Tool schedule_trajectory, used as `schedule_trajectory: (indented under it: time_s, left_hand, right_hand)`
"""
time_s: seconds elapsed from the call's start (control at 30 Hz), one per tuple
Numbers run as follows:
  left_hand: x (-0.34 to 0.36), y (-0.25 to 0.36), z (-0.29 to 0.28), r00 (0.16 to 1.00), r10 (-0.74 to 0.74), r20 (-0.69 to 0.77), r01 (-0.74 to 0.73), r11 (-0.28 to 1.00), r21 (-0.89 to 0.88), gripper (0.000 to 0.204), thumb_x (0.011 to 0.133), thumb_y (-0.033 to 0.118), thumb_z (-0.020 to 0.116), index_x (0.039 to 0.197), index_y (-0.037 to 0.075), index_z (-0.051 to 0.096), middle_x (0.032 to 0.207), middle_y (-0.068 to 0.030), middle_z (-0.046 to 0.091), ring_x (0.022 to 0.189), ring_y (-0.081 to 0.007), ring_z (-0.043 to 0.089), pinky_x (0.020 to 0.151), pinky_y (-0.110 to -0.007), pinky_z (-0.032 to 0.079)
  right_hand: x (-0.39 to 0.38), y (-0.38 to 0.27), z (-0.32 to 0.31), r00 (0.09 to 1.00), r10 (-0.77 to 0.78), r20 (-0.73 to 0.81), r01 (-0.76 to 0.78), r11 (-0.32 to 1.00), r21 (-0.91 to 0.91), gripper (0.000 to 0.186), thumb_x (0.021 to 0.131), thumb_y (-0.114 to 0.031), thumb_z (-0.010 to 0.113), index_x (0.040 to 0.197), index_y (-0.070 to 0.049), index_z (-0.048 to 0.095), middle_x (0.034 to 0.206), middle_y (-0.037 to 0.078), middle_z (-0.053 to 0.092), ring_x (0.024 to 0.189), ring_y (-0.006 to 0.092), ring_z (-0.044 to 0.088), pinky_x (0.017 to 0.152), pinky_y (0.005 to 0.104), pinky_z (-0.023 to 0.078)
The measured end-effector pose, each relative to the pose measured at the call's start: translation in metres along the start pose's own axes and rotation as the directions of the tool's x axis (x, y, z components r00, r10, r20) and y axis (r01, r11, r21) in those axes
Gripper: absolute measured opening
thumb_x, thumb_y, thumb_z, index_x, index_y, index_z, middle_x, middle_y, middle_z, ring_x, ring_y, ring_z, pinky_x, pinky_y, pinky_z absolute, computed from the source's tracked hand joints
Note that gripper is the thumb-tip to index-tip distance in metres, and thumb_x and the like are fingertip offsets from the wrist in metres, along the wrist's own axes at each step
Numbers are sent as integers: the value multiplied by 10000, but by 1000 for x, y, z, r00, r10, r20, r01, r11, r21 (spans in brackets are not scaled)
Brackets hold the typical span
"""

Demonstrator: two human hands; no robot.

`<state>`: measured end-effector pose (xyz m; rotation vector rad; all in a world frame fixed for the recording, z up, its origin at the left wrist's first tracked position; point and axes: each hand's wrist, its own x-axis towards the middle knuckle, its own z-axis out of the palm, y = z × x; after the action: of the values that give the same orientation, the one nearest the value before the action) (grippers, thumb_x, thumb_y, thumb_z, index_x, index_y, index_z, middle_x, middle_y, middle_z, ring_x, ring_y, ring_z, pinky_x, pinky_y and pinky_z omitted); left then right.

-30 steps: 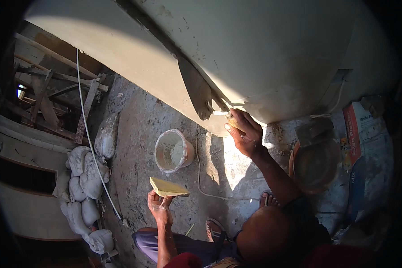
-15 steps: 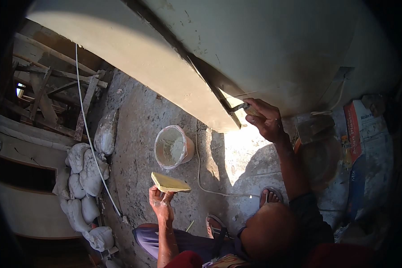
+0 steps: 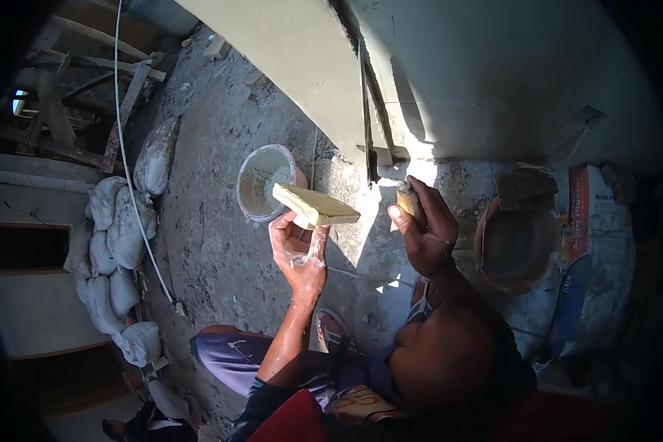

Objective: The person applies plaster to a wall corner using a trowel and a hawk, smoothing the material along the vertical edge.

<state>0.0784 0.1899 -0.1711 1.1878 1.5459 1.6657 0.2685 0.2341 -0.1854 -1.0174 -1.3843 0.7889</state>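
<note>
My left hand [image 3: 298, 254], wet with whitish plaster, holds up a small cream-yellow plaster board [image 3: 318, 205] from below. Behind the board stands a bucket [image 3: 252, 180] with pale plaster inside, partly hidden by it. My right hand [image 3: 431, 228] grips the wooden handle of a trowel [image 3: 407, 200]. The trowel's long thin blade shows nearly edge-on and points away along the end of the pale wall [image 3: 287, 62]. Whether the blade touches the wall I cannot tell.
White filled sacks [image 3: 118, 236] are piled at the left, near a wooden frame [image 3: 59, 103] and a white cable [image 3: 129, 162]. To the right lie a round brown basin [image 3: 519, 250] and a red, white and blue plaster bag [image 3: 593, 243]. My sandalled feet are below.
The board in my left hand has moved right and up, nearer the trowel. My right hand has come lower and slightly left. The view has shifted, with the wall edge now more upright.
</note>
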Motion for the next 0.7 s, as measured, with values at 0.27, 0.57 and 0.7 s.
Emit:
schedule_trajectory:
  time_s: [0.27,0.57,0.7]
  left_hand:
    - [2,-23,15,997,65,38,-59,989,-138,453,807,-49,688,1204,17,481,1106,-65,560,1082,-167,556,945,-312,444]
    - [-6,-21,10,995,-6,95,0,998,66,469,784,13,720,1205,11,513,1108,-33,566,999,-118,543,901,-258,434]
    - [-7,-21,13,995,-97,15,98,993,-71,427,712,-56,711,1098,20,544,1026,-16,544,933,-110,524,869,-247,422]
  right_hand:
    - [-18,-8,-2,998,-41,56,43,998,-44,417,789,-22,745,1170,73,603,1033,181,645,901,215,650,794,306,523]
    - [-27,6,0,976,-178,128,197,969,-150,392,734,29,750,1112,51,649,1034,182,644,883,275,670,747,333,551]
    - [-23,9,3,974,-207,92,221,956,-194,415,711,28,769,1110,49,654,1031,177,642,885,274,671,746,339,554]
